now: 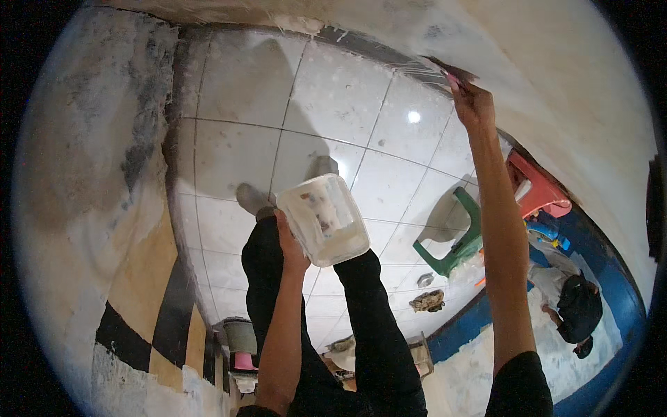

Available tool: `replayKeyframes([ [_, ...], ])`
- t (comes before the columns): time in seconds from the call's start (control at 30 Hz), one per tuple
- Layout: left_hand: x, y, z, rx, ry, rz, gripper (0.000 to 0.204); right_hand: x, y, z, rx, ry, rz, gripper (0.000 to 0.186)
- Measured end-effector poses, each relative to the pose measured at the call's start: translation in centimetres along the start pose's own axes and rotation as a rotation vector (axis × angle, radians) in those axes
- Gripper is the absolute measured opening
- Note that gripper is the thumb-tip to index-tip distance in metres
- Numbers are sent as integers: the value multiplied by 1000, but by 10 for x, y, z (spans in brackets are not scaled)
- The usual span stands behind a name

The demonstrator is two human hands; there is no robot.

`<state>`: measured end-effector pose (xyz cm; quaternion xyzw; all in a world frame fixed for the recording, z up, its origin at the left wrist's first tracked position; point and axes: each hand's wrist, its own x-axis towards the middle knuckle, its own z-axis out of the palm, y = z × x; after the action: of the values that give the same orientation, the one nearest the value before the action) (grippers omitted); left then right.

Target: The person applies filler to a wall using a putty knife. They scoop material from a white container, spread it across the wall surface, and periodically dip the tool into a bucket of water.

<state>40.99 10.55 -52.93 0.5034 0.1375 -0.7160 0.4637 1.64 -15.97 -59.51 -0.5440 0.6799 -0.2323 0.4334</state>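
My left hand (290,244) is closed on the left side of a whitish rectangular plastic tub (342,251), held above my knees. Pale residue and a few dark specks coat the tub's inside. Stretched out to the far right, my right hand (476,108) grips a putty knife (458,71) by its pinkish handle. Its thin dark blade lies at the low part of the pale wall (549,76); whether it touches cannot be made out. White streaks mark the dark strip (375,52) along the wall's foot.
A green plastic stool (464,240) and a red one (535,184) stand to the right. Near them, a crumpled rag (427,301) lies on white floor tiles (333,76). Another person (580,306) is by the blue-and-white wall. A grey bucket (240,336) stands at lower left.
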Motion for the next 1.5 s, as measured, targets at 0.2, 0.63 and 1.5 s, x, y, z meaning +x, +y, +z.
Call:
replayKeyframes([
  [0.2, -4, 7, -13, -58, 24, -6, 70, -83, -133, 48, 1298, 190, 458, 37],
  [0.63, -7, 16, -14, -4, 60, 7, 71, -67, -154, 69, 1454, 70, 359, 45],
  [1.5, 2, 23, -5, -97, 6, 46, 64, -4, -127, 72, 489, -64, 112, 37],
])
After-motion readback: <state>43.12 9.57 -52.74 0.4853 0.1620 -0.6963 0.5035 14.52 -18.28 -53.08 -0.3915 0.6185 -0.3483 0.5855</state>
